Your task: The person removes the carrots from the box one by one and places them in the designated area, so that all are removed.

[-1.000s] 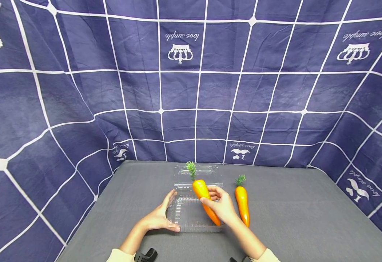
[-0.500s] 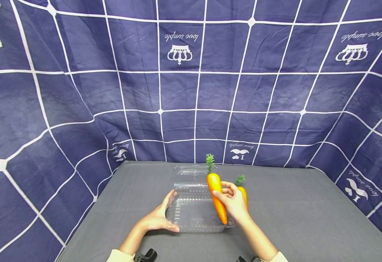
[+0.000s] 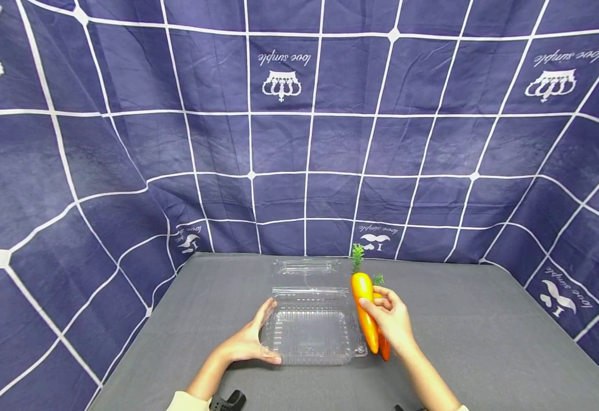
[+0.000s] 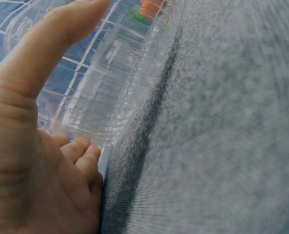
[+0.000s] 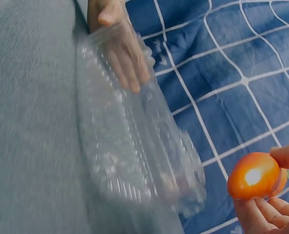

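In the head view my right hand pinches a carrot with a green leafy top, thumb on the near side and fingers behind. The carrot is tilted, leafy end up and back, just right of a clear plastic clamshell container. The container's lid lies folded back behind it. My left hand rests against the left side, its fairly straight fingers touching the wall and its thumb spread to the near corner. Behind the held carrot, a second carrot is mostly hidden.
A grey cloth-covered table extends to both sides. Behind it and along the sides hangs a blue curtain with white grid lines. A black wrist strap shows at the left sleeve.
My right hand has carried its carrot rightward from above the container to beside it, in front of the second carrot. My left hand and the container have stayed in place.
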Motion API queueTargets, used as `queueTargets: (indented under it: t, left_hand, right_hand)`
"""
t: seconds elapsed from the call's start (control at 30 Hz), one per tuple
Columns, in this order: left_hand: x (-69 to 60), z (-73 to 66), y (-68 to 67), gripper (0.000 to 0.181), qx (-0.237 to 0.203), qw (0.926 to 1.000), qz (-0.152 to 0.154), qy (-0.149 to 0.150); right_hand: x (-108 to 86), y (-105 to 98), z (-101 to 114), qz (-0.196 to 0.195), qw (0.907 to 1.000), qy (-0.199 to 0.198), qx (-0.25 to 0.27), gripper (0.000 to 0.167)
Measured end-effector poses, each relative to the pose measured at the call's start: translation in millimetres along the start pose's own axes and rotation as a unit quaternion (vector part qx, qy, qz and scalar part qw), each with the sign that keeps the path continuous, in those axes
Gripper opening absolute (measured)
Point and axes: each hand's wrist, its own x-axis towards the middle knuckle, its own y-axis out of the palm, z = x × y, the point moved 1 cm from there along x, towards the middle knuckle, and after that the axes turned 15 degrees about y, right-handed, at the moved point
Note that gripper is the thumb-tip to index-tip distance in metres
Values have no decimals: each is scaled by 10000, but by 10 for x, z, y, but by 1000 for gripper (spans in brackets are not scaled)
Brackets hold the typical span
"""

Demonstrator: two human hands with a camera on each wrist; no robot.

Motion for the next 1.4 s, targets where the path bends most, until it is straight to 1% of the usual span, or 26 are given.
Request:
queueTargets:
  t: [0.23, 0.33, 0.5, 0.7, 0.83, 1.13, 1.4]
  left_hand:
    - [-33, 2, 12, 132, -31, 9999, 12, -99]
    - [-57, -5, 24, 133, -57, 9999, 39, -151]
    - [-81, -4, 23, 133, -110, 9998, 47, -135]
    - [-50, -1, -14, 132, -109, 9999, -19, -51]
    - [-33, -7, -19, 132, -78, 10000, 6, -31]
    - [-21, 0, -5, 132, -43, 10000, 35, 25]
    - [-2, -8, -8, 132, -44, 10000, 61, -43]
  right_hand:
    - [9, -258, -76, -191, 9997, 4, -123, 50]
    - [6, -374, -119, -317, 9992, 86, -207, 51]
    - [19, -555, -172, -526, 9975, 209, -417, 50]
    - [73, -746, -194, -585, 9961, 319, -582, 54]
    - [96, -871, -240, -665, 9943, 511, -658, 54]
    - [138, -1131, -352, -1006, 9871, 560, -1117, 55]
    - [193, -1290, -406, -1083, 9843, 623, -1250, 57]
